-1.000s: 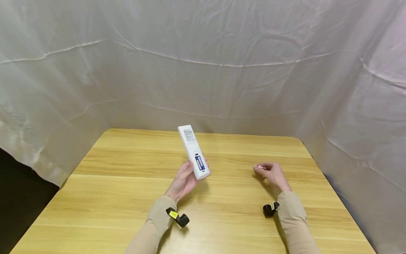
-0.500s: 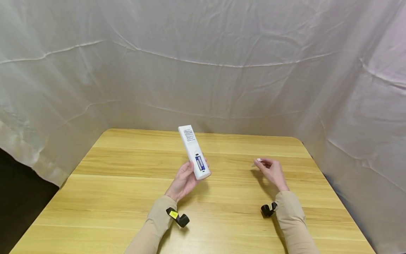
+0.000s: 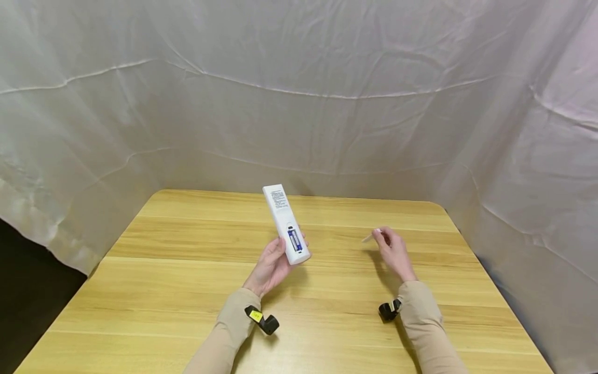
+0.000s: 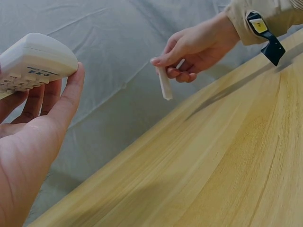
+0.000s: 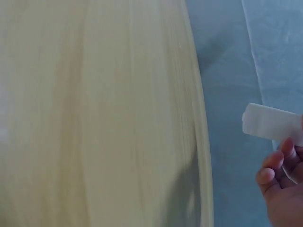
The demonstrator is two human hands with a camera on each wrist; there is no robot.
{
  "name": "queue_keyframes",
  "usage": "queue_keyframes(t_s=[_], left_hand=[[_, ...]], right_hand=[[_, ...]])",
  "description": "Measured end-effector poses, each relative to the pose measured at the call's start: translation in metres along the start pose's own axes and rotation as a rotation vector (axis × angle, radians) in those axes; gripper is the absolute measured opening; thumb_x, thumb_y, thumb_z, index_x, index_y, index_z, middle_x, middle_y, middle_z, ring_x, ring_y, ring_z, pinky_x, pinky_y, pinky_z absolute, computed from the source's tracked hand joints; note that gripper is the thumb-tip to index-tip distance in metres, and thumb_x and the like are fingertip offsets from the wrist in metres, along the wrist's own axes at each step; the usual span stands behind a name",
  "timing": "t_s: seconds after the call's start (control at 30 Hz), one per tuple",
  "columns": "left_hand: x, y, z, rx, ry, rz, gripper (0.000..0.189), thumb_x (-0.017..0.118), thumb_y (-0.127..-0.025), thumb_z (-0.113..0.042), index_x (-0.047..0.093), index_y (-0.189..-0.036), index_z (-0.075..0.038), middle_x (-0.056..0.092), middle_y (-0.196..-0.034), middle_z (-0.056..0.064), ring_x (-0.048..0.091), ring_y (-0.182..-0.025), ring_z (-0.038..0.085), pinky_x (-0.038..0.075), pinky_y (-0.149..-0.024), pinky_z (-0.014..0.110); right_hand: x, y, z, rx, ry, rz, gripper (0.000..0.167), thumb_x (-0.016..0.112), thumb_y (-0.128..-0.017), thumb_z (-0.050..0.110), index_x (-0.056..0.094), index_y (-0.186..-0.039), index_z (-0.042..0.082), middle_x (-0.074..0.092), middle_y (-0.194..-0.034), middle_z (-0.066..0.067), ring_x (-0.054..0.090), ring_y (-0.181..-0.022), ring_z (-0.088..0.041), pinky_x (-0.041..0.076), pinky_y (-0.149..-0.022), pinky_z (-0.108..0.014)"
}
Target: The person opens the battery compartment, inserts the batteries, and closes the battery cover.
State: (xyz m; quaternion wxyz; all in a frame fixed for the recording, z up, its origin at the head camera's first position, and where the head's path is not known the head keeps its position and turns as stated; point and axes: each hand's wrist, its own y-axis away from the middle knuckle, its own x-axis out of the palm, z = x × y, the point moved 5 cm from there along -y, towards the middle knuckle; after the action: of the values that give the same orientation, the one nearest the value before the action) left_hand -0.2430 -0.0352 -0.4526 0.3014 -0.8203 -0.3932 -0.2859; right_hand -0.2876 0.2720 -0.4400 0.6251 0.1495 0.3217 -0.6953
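A white remote control (image 3: 282,218) is held in my left hand (image 3: 270,267), its printed back turned up and its battery compartment (image 3: 295,240) uncovered, with blue-and-silver batteries inside. In the left wrist view, the remote's button side (image 4: 35,71) faces down over the fingers. Off to the right, above the table, my right hand (image 3: 393,252) pinches a small white battery cover (image 5: 270,121) between thumb and fingers. That cover points toward the remote, apart from it.
The wooden table (image 3: 336,317) spreads beneath both hands. Grey cloth (image 3: 299,104) hangs behind and along its sides. Each wrist wears a black camera, such as the left one (image 3: 268,324).
My right hand has risen and moved a little left, turning the battery cover so it sticks out from the fingertips. The left hand and remote stay where they were.
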Motion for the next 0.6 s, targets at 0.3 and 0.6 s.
queue_keyframes(t_s=[0.3, 0.6], left_hand=[[-0.001, 0.0, 0.0, -0.013, -0.01, -0.026, 0.063, 0.036, -0.109, -0.024, 0.007, -0.161, -0.003, 0.052, -0.14, 0.004, 0.052, -0.133, 0.019, 0.046, -0.116, 0.038], [0.0, 0.0, -0.001, -0.001, -0.012, 0.017, 0.062, 0.033, -0.11, -0.023, 0.005, -0.161, -0.003, 0.053, -0.14, 0.003, 0.053, -0.132, 0.018, 0.046, -0.116, 0.037]], right_hand=[[0.009, 0.0, 0.013, -0.017, -0.032, 0.012, 0.03, 0.049, -0.107, 0.018, 0.062, -0.114, -0.008, 0.059, -0.119, -0.026, 0.064, -0.112, -0.04, 0.056, -0.096, -0.032], [0.015, 0.0, 0.024, -0.059, -0.195, -0.046, 0.031, 0.054, -0.104, 0.013, 0.065, -0.123, -0.009, 0.068, -0.113, -0.03, 0.064, -0.09, 0.006, 0.05, -0.082, -0.002]])
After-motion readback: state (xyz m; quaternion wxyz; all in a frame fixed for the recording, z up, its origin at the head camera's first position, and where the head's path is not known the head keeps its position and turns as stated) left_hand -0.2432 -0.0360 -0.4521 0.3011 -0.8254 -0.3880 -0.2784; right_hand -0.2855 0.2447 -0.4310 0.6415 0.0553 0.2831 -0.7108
